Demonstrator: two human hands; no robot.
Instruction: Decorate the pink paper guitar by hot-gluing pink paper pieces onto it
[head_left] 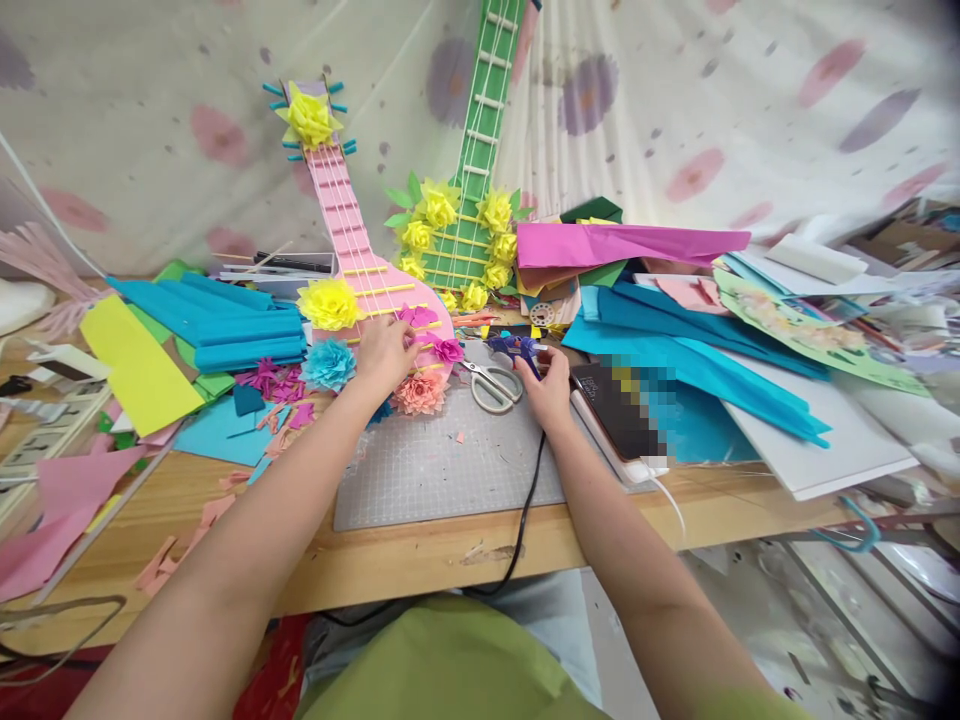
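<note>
A pink paper lute (390, 290) with white strings leans against the curtain, decorated with paper flowers. Over its lower body is my left hand (382, 352), fingers bent together beside a magenta paper flower (417, 316); whatever they pinch is hidden. Another magenta flower (448, 350), a blue flower (328, 365) and a coral flower (420, 392) surround that hand. My right hand (549, 385) is closed around a blue hot glue gun (514, 347), whose nozzle points left. Scissors (491, 387) with pale handles lie between my hands.
A grey cutting mat (450, 480) covers the table's front, crossed by a black cord (531, 490). Beside my right hand is a phone (619, 405). Behind stands a green paper instrument (472, 170). Blue crepe paper (225, 325) and pink scraps lie left; more paper (697, 350) is piled right.
</note>
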